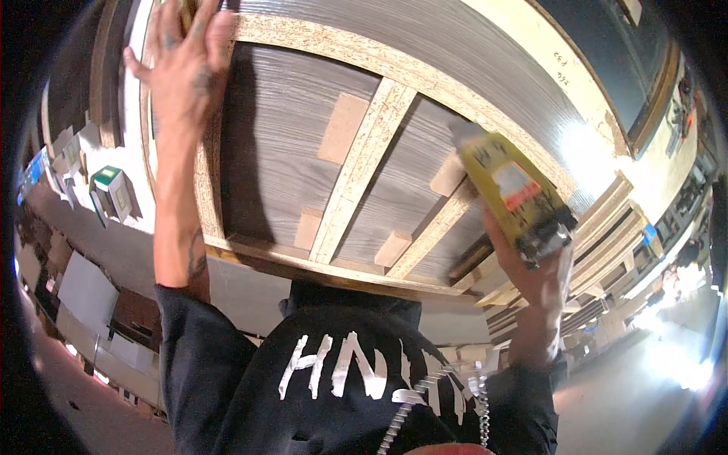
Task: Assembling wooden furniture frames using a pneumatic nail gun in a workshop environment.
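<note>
My right hand (522, 262) is closed around a yellow nail gun (509, 180) with a dark rear end and worn markings. The gun's grey nose points up and left, over the panel beside a wooden rail; blur hides whether it touches. Far left, my left hand (186, 72) lies with fingers spread on the corner of the chipboard frame (318, 38). Beneath both hands is a grey wood-grain panel (280, 144), divided by chipboard rails such as the middle rail (362, 171). Small brown blocks (341, 127) sit against the rails.
Wooden strips (607, 250) are stacked on the right. A green and white box (112, 191) stands at the left among other small boxes. Dark framed glass or board (607, 53) lies at the far right. Bright glare falls on the panel's right side.
</note>
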The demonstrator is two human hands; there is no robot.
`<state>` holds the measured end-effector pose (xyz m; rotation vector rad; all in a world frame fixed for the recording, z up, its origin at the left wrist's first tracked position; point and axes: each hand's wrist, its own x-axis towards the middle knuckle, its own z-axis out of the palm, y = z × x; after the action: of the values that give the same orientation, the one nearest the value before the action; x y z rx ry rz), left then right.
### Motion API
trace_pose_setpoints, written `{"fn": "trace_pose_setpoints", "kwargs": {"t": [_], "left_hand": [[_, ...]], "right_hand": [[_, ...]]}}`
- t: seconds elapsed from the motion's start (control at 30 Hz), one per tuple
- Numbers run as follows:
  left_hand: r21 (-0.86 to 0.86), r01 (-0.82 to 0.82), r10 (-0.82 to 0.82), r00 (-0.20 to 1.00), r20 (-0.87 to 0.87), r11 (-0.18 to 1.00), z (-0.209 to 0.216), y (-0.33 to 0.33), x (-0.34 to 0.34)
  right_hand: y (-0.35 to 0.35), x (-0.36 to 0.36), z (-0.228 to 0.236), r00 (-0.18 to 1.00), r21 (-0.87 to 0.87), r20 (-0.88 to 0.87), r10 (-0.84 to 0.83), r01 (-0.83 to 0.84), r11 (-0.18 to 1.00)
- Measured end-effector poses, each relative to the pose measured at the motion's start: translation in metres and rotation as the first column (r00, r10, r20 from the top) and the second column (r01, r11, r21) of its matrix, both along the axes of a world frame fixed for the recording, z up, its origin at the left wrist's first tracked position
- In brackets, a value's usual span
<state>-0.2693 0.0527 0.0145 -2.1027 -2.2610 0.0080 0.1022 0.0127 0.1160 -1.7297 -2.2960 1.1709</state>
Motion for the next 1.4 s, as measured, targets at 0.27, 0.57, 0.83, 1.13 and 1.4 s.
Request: {"fn": "trace_pose_setpoints", "kwargs": {"t": [0.27, 0.57, 0.83, 1.13, 1.4], "left_hand": [[0.024, -0.018, 0.011, 0.963, 0.270, 1.000, -0.012, -0.012, -0.026], [-0.027, -0.037, 0.043, 0.961, 0.273, 0.999, -0.012, -0.011, -0.030], [-0.013, -0.050, 0.052, 0.959, 0.280, 0.999, -0.011, -0.010, -0.029], [0.019, -0.020, 0.013, 0.951, 0.308, 1.000, -0.011, -0.010, -0.032], [0.066, -0.026, 0.001, 0.932, 0.364, 0.997, -0.011, -0.010, -0.033]], "right_hand": [[0.017, -0.059, -0.010, 0.993, 0.059, 0.112, 0.021, -0.028, 0.998], [0.016, -0.068, -0.009, 0.997, 0.014, 0.079, -0.006, 0.005, 1.000], [0.021, -0.080, -0.002, 0.979, 0.036, 0.204, -0.022, 0.015, 0.999], [0.034, -0.095, 0.007, 0.964, -0.059, 0.266, 0.013, 0.003, 0.998], [0.039, -0.101, 0.000, 0.986, -0.003, 0.153, 0.064, -0.064, 0.998]]}}
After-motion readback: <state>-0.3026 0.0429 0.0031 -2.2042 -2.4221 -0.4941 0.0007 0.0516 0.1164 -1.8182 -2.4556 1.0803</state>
